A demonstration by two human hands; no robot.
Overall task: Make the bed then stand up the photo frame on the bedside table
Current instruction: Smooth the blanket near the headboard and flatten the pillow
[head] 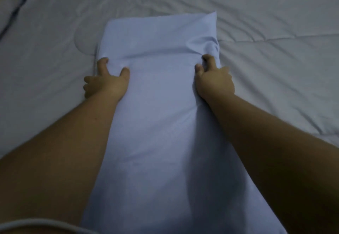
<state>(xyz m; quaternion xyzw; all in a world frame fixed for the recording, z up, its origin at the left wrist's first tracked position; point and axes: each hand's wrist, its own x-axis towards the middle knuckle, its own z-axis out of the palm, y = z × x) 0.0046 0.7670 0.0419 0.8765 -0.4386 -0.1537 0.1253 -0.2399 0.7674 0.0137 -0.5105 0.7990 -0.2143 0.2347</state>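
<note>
Pillow (161,105) gripped by left hand (106,83) and right hand (214,83) over quilt (275,59).

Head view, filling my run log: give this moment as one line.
left hand: grips pillow, left edge | right hand: grips pillow, right edge | pillow: lengthwise over duvet | phase: bed-making

Noting pale blue cloth on the pillow (161,109), matt and smooth, bunching into soft creases toward the far end. Noting grey quilted cloth on the comforter (275,59), matt, wrinkling, stitched in lines.
</note>
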